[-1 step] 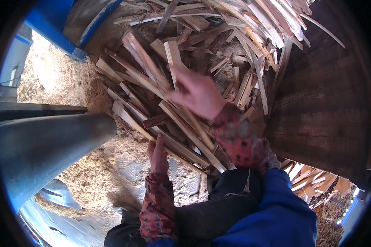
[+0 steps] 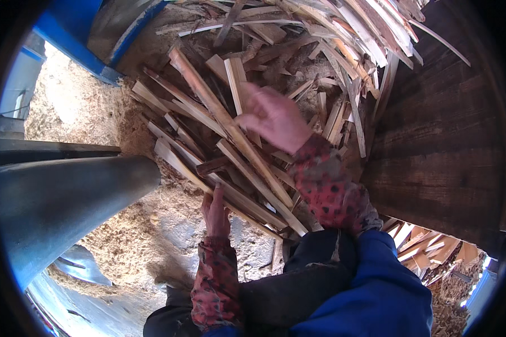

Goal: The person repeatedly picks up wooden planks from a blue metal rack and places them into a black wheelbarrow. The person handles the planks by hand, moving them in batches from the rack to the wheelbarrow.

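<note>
A bundle of split wooden strips lies slantwise in front of me. My left hand [image 2: 215, 213] is at its near left side, fingers closed against the edge of the outermost pale strip [image 2: 180, 164]; part of its grip is hidden beneath the wood. Over the bundle's right side is my right hand [image 2: 278, 121], thumb and fingers apart, with nothing seen in it. Left of that hand, a long bark-edged stick [image 2: 211, 101] lies across the top of the bundle. A short pale block-like strip [image 2: 235, 78] points away just beyond its fingers.
More loose strips [image 2: 354, 33] are heaped at the far right. A dark wooden panel [image 2: 438, 163] stands on the right, with wood offcuts [image 2: 433, 244] past its lower edge. A thick grey pipe [image 2: 78, 202] juts in from the left. Sawdust [image 2: 118, 224] covers the floor.
The long bark-edged stick, blurred before, now lies sharp and still across the bundle. My right hand has drawn slightly away to the right from it. My left hand stays in place.
</note>
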Motion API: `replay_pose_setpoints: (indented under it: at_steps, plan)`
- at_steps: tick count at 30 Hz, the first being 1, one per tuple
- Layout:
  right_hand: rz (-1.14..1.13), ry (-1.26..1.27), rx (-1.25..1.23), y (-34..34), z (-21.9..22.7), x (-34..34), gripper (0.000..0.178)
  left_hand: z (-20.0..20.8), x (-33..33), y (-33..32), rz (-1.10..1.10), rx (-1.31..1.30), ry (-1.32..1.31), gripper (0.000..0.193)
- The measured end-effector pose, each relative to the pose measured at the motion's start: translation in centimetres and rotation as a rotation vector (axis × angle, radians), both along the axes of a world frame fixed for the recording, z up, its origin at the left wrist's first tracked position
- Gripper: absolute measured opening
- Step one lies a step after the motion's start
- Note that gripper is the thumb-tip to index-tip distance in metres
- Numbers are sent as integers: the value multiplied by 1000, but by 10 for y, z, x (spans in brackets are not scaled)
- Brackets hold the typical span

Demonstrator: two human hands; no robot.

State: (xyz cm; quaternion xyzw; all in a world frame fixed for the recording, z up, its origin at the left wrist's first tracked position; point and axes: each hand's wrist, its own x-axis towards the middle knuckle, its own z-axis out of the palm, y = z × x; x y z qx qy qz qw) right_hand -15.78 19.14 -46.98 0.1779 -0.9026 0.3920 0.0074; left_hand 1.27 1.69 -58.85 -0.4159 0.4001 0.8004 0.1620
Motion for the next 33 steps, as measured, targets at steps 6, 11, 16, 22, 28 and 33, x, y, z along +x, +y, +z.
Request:
replay_pose_setpoints:
  at_steps: [6, 11, 16, 22, 28, 33]
  plan:
    - [-117, -402, 489, 161, -148, 23, 66, 1, 3, 5, -123, -107, 44, 30]
    - [-129, -597, 526, 134, -135, 55, 72, -6, 7, 11, 67, 4, 47, 31]
    - [-195, -731, 667, 71, -115, 105, 73, -22, 14, 0, 117, -44, 127, 29]
    - [-92, -379, 520, 43, -120, 159, 55, -19, 12, -4, 84, -37, 109, 35]
    - [-518, -208, 386, 112, -93, 177, 52, -8, 7, 4, 67, -121, 98, 34]
    - [-1062, -606, 64, 215, -150, 201, 55, -17, 5, 6, -14, -84, 92, 24]
